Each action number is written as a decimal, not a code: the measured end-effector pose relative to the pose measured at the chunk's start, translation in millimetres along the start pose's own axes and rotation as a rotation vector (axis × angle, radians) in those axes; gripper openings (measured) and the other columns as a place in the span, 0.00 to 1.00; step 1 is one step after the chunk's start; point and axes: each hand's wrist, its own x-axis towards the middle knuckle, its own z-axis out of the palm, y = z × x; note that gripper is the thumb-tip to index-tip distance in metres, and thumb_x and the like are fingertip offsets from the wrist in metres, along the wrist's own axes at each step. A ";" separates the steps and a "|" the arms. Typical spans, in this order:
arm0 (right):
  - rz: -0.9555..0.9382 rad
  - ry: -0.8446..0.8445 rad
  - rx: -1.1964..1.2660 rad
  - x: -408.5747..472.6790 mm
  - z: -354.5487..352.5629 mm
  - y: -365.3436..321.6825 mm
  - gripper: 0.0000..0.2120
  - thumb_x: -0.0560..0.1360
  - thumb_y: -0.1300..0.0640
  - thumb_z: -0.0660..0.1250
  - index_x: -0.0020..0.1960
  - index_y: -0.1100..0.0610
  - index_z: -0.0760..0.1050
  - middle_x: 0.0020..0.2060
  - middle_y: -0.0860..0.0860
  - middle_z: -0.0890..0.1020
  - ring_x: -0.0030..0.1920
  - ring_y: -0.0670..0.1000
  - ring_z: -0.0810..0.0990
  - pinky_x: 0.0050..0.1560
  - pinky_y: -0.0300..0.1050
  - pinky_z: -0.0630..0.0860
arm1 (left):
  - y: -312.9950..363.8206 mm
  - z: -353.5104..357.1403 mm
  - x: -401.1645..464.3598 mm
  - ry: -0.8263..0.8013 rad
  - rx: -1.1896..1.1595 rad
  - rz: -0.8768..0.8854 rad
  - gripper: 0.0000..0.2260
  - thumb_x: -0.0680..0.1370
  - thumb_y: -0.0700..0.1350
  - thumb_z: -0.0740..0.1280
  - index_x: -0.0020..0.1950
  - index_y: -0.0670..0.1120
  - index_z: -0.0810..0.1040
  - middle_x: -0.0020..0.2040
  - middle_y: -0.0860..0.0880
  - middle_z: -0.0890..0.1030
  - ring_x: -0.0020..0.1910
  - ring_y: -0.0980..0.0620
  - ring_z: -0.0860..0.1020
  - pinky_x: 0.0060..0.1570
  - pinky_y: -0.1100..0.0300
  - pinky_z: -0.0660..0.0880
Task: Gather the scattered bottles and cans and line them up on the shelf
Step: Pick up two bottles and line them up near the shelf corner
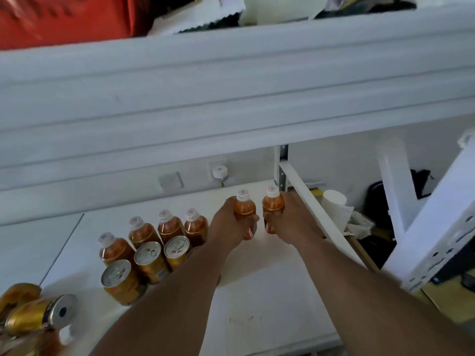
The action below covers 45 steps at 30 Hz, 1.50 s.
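Red plastic sheet or bag, upper shelf level, far left. White crumpled paper with jagged edge beside it, dark items behind, unclear. White round plug-in device on wall socket; grey rectangular wall plate to its left. White paper roll, upright, right of the rack. Crumpled white wrapping just beside it. Black bag against the wall behind.

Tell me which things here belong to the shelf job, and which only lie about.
Job: bottle in left hand; bottle in right hand; standing bottles; standing cans; toppled can; shelf.
Lying about: paper roll; wall socket.
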 end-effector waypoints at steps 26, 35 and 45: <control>-0.070 -0.003 0.173 51.9 17.3 3.2 0.08 0.76 0.57 0.67 0.55 0.50 0.76 0.47 0.49 0.83 0.48 0.52 0.83 0.53 0.52 0.81 | -13.8 36.1 60.7 0.009 0.032 -0.052 0.23 0.73 0.44 0.74 0.66 0.49 0.72 0.58 0.52 0.80 0.56 0.50 0.79 0.47 0.63 0.71; -0.010 -0.037 -0.103 19.8 -2.6 -11.0 0.17 0.82 0.55 0.65 0.68 0.60 0.70 0.62 0.56 0.78 0.60 0.56 0.79 0.58 0.45 0.74 | -1.4 14.2 47.1 -0.016 0.215 -0.082 0.46 0.65 0.61 0.75 0.78 0.52 0.59 0.72 0.49 0.72 0.70 0.46 0.72 0.66 0.47 0.73; -0.062 -0.149 -0.249 -72.7 -28.7 -26.6 0.23 0.81 0.46 0.65 0.73 0.54 0.68 0.67 0.51 0.77 0.66 0.54 0.77 0.66 0.46 0.71 | 21.9 -26.2 -49.9 -0.224 0.689 -0.009 0.38 0.78 0.58 0.64 0.82 0.49 0.48 0.81 0.46 0.52 0.79 0.45 0.55 0.76 0.45 0.56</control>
